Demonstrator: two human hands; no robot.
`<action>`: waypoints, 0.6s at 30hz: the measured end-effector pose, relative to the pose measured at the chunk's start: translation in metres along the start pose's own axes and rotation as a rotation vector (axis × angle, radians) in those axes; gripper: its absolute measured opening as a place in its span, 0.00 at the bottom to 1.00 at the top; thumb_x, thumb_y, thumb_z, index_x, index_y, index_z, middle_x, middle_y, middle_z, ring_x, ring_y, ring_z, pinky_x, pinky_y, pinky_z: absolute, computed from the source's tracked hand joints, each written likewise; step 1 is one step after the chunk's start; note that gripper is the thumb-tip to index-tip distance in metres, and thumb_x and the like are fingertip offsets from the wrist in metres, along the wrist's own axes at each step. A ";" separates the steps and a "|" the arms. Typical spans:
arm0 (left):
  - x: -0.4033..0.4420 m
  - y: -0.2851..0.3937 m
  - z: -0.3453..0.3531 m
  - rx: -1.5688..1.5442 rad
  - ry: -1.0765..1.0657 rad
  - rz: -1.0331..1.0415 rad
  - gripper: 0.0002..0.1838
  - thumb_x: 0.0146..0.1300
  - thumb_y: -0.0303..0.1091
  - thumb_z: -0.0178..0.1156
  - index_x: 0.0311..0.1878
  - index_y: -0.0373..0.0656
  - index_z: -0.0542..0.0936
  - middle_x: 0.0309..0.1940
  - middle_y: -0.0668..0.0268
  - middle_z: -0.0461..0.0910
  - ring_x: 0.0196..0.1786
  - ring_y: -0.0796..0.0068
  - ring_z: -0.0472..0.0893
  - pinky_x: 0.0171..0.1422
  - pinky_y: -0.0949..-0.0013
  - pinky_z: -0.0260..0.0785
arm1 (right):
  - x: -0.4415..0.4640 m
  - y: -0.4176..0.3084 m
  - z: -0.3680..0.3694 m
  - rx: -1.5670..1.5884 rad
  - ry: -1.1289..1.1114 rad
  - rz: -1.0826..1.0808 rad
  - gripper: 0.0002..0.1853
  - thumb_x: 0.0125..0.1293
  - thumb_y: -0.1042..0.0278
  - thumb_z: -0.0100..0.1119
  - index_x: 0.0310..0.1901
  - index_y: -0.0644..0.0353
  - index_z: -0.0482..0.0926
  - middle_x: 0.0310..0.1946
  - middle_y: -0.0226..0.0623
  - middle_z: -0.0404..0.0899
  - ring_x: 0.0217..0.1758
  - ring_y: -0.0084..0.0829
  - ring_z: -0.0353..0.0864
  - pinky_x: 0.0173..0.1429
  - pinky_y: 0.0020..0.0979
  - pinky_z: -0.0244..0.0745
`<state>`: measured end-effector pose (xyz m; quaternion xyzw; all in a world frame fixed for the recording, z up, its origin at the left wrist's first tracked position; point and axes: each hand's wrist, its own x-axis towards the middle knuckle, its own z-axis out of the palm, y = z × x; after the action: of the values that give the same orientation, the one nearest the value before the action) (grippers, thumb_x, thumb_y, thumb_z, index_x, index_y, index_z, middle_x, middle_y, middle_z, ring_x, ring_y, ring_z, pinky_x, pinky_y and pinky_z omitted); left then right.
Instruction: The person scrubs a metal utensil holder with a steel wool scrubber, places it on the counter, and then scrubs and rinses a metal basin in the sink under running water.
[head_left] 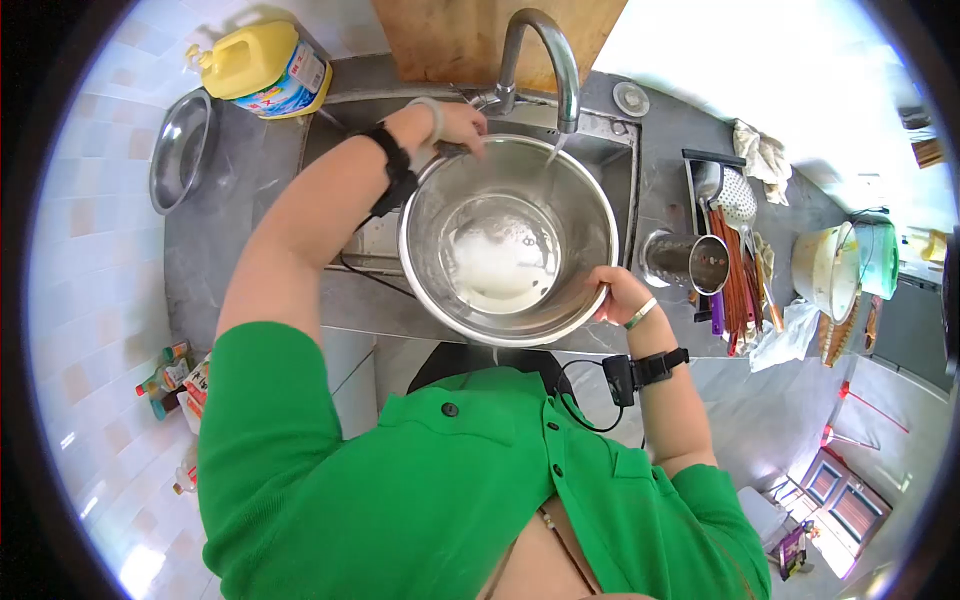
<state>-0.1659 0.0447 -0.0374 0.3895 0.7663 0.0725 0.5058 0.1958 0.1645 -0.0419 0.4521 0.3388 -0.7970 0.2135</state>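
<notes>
A large stainless steel basin (580, 235) sits over the sink (380, 238), its open top facing me. Some clear water seems to lie in its bottom. A thin stream runs from the curved metal faucet (567, 80) into the far part of the basin. My left hand (460, 126) is at the far-left rim, fingers curled over a small dark grey piece whose kind I cannot make out. On the near-right side, my right hand (622, 296) grips the rim, fingers on the inside.
A yellow detergent jug (250, 65) and a metal bowl (183, 150) stand at left. On the right are a steel utensil cylinder (690, 262), a rack with chopsticks and a skimmer (736, 198), a cloth (764, 160) and a white bucket (828, 268). A wooden board (440, 45) leans behind.
</notes>
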 end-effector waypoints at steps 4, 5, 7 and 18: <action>-0.057 -0.033 0.019 -0.368 -0.023 -0.120 0.27 0.50 0.41 0.68 0.54 0.48 0.73 0.36 0.64 0.80 0.35 0.72 0.81 0.28 0.59 0.76 | 0.008 -0.004 0.001 0.012 0.050 -0.039 0.06 0.54 0.72 0.51 0.28 0.66 0.74 0.20 0.40 0.78 0.13 0.31 0.75 0.11 0.28 0.67; -0.077 -0.035 0.026 -0.472 -0.049 -0.127 0.25 0.51 0.40 0.67 0.53 0.47 0.73 0.34 0.65 0.80 0.32 0.74 0.81 0.26 0.61 0.76 | 0.019 0.002 -0.007 0.047 0.041 -0.045 0.05 0.54 0.72 0.51 0.27 0.65 0.74 0.20 0.39 0.78 0.13 0.30 0.74 0.10 0.28 0.66; -0.115 -0.021 0.029 -0.695 -0.013 -0.161 0.20 0.51 0.35 0.66 0.48 0.43 0.76 0.28 0.67 0.80 0.29 0.76 0.81 0.28 0.66 0.75 | 0.028 0.001 -0.005 0.138 0.057 -0.011 0.04 0.54 0.72 0.52 0.24 0.60 0.72 0.17 0.34 0.74 0.12 0.28 0.72 0.09 0.27 0.62; -0.179 0.032 0.045 -0.190 0.627 0.120 0.19 0.43 0.43 0.66 0.34 0.36 0.82 0.27 0.50 0.79 0.29 0.61 0.79 0.37 0.66 0.69 | 0.131 -0.019 0.035 -0.101 0.124 -0.068 0.12 0.58 0.62 0.63 0.37 0.62 0.77 0.26 0.34 0.78 0.24 0.27 0.79 0.22 0.34 0.77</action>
<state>-0.0788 -0.0664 0.0860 0.3435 0.8502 0.2898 0.2742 0.0976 0.1471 -0.1363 0.4775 0.4062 -0.7562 0.1876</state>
